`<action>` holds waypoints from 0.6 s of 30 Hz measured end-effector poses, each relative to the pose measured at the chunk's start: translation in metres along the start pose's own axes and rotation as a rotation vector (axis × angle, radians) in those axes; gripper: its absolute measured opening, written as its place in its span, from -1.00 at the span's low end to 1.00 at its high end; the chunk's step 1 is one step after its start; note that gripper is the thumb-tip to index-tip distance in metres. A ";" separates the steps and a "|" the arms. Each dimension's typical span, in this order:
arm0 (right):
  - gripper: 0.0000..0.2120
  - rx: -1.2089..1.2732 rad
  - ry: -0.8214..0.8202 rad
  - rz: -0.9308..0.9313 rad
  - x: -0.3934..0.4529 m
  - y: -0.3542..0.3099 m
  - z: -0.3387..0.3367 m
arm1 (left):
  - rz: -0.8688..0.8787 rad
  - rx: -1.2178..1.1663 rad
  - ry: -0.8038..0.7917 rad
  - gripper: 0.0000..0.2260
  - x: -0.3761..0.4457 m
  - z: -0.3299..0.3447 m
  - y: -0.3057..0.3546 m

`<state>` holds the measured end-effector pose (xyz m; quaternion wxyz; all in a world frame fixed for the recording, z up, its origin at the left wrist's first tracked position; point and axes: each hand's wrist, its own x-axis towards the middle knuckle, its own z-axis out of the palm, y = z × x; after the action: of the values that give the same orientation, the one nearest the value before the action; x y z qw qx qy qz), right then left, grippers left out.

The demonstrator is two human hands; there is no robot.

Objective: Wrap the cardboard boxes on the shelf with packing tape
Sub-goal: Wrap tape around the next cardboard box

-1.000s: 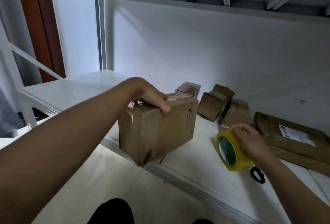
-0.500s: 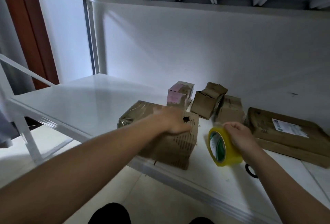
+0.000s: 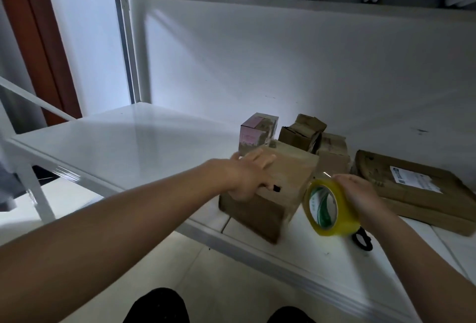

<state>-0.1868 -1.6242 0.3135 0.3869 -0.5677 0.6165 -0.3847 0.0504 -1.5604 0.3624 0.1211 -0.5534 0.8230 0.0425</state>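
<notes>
A brown cardboard box [image 3: 296,170] sits tilted at the front edge of the white shelf [image 3: 128,147], one corner hanging over the edge. My left hand [image 3: 247,178] grips its left end, fingers spread over the top face and thumb on the front face. Just right of the box, my right hand [image 3: 358,194] grips a roll of yellow packing tape [image 3: 332,209] from behind, holding it upright, and it looks lifted off the shelf. A short clear strip of tape sticks up from the roll toward the box.
Behind the box stand a small pink-labelled box [image 3: 257,129] and two crumpled brown boxes [image 3: 301,129] [image 3: 332,152]. A flat labelled package [image 3: 412,186] lies at the right. Black scissor handles [image 3: 362,240] lie under my right wrist. An upper shelf hangs low overhead.
The box has been turned over on the shelf edge, and my left hand has shifted to its left end. My right hand has brought the tape roll up and closer to the box.
</notes>
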 end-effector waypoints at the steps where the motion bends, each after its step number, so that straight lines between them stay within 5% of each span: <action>1: -0.84 -0.030 -0.002 -0.002 0.000 -0.001 -0.002 | -0.015 0.006 0.012 -0.46 -0.001 -0.001 -0.004; 6: -0.87 -0.176 -0.058 -0.113 -0.006 -0.016 -0.015 | 0.028 -0.450 -0.014 -0.58 -0.004 -0.005 -0.021; 9: -0.86 -0.253 -0.155 -0.177 -0.012 -0.040 -0.025 | 0.012 -0.820 0.277 -0.86 0.007 -0.010 -0.015; 11: -0.86 -0.295 -0.232 -0.231 -0.017 -0.056 -0.029 | 0.003 -0.889 0.435 -0.76 0.020 -0.017 0.002; 15: -0.87 -0.354 -0.319 -0.304 -0.027 -0.076 -0.033 | -0.001 -1.003 0.437 -0.51 0.038 -0.023 0.037; 18: -0.88 -0.354 -0.353 -0.307 -0.029 -0.078 -0.037 | -0.006 -1.092 0.448 -0.63 0.042 -0.025 0.046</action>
<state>-0.1882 -1.5984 0.4010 0.3204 -0.7711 0.5042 -0.2204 -0.0110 -1.5859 0.3728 -0.3581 -0.5334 0.6860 0.3417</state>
